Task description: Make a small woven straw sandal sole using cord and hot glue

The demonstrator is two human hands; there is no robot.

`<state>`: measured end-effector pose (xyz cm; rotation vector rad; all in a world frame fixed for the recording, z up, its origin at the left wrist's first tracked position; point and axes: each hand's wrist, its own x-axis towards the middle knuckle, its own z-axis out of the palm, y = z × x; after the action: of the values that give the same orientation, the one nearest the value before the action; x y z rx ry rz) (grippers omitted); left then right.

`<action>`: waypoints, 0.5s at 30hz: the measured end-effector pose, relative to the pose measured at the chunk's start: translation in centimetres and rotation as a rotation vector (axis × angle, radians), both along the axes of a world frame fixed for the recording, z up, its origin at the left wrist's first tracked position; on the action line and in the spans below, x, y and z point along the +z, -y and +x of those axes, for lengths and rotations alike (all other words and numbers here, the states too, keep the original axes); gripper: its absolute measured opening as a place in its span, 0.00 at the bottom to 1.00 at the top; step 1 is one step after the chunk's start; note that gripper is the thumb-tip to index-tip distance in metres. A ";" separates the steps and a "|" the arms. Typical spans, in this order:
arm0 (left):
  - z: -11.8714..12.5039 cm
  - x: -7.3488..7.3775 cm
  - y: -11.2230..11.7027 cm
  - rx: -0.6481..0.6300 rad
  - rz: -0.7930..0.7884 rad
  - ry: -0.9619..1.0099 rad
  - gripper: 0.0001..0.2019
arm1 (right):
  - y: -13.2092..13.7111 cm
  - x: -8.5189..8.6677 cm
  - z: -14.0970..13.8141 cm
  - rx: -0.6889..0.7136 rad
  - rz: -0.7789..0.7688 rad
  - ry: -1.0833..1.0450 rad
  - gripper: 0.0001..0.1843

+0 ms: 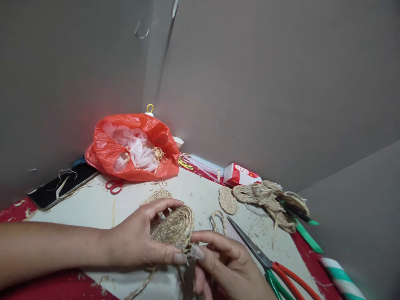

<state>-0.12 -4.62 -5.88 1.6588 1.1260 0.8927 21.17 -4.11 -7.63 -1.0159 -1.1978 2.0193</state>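
Note:
My left hand (150, 235) is closed around a coiled piece of braided straw (175, 227), an oval pad with its braid wound round and round. The thumb presses the near edge, and the fingers curl over the far side. At the pad's lower right edge, my right hand (223, 262) pinches with thumb and forefinger. What sits between those fingertips is too small to make out. A loose braid end (140, 287) hangs below the pad. Behind my left hand, another braided coil (158, 195) partly shows.
Large scissors (265, 258) with red and green handles lie right of my right hand. A braid loop (218, 218), an oval straw pad (228, 200) and a pile of braided pieces (265, 198) lie beyond. Farther back are an orange bag (103, 137), red scissors (114, 186) and a phone (62, 187).

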 end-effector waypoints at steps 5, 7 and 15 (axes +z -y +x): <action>0.1 -0.5 0.4 0.044 0.210 -0.119 0.39 | 0.6 0.8 -0.5 -0.066 0.015 0.022 0.20; 0.1 -0.6 0.5 0.055 0.273 -0.155 0.39 | 0.9 1.4 -0.8 -0.122 0.002 0.023 0.19; 0.2 -0.7 0.5 0.073 0.357 -0.231 0.39 | 1.2 2.0 -1.5 -0.176 -0.004 0.036 0.18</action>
<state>0.09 -5.09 -6.61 2.0655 1.2412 1.0120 19.70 -5.29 -5.58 -1.1234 -1.0830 1.8755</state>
